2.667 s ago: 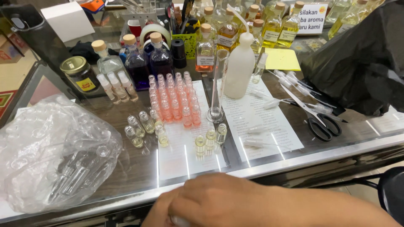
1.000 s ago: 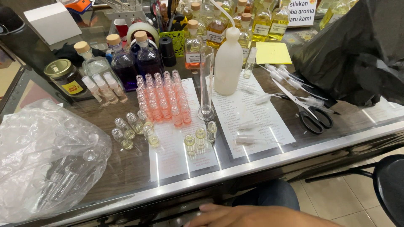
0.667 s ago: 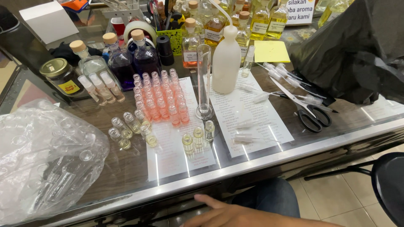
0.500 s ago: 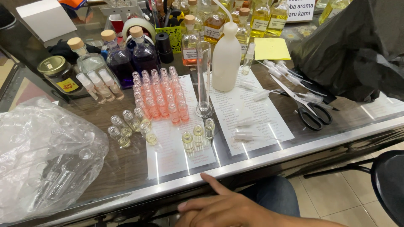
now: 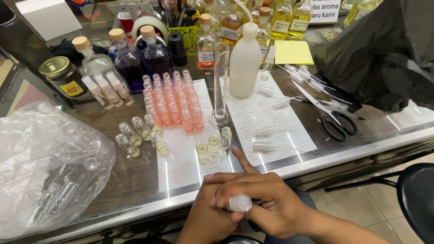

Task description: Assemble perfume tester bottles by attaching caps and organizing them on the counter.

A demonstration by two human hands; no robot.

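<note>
My right hand (image 5: 266,199) lies across my left hand (image 5: 205,219) just below the counter's front edge. Between their fingers sits a small vial with a white cap (image 5: 238,203); its body is hidden, and both hands close on it. Just beyond the hands, three small vials of yellowish liquid (image 5: 212,147) stand on a printed sheet (image 5: 181,153). Further back are rows of pink-filled vials (image 5: 174,101), a tall glass measuring cylinder (image 5: 220,81) and a white squeeze bottle (image 5: 244,61).
A clear plastic bag of empty vials (image 5: 45,167) fills the left of the glass counter (image 5: 135,176). Black scissors (image 5: 337,122) and a black bag (image 5: 384,49) lie at the right. Corked purple bottles (image 5: 144,56) and a gold-lidded jar (image 5: 61,77) stand behind. A black chair (image 5: 418,199) is lower right.
Both hands have come up into view at the counter's front edge and joined around the white-capped vial. The view has tilted slightly down and nearer.
</note>
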